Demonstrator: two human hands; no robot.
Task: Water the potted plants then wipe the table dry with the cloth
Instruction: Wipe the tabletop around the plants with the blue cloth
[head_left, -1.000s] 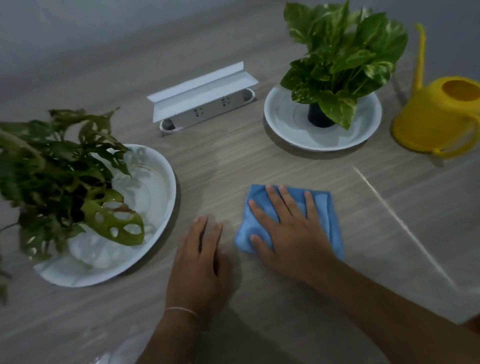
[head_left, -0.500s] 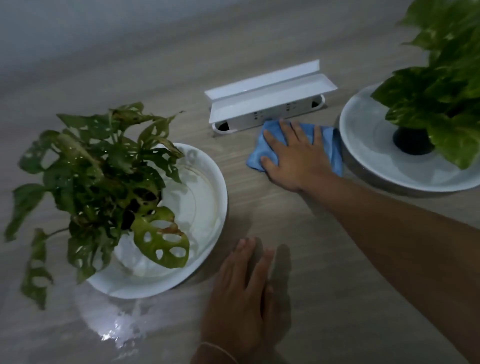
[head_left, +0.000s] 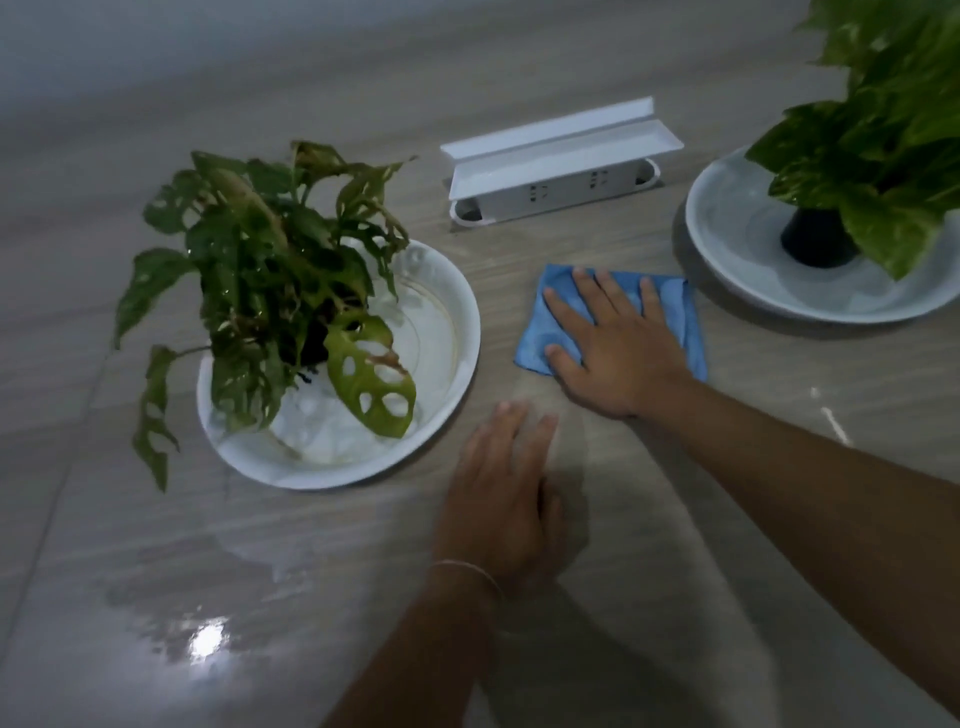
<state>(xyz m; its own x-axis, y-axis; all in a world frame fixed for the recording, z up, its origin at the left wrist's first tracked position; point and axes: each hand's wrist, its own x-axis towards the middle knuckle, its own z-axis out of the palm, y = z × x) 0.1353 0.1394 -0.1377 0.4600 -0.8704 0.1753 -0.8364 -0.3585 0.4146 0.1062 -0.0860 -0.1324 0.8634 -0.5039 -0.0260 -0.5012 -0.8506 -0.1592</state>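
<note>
Dim wood-grain desk with wet sheen, right hand flat on blue cloth between two plated plants, left hand flat, empty, cloth drawn back from socket box

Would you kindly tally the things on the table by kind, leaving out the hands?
Potted plants: 2, left and right
White plates: 2, left and right
Blue cloth: 1
White socket box: 1
Total: 6
</note>
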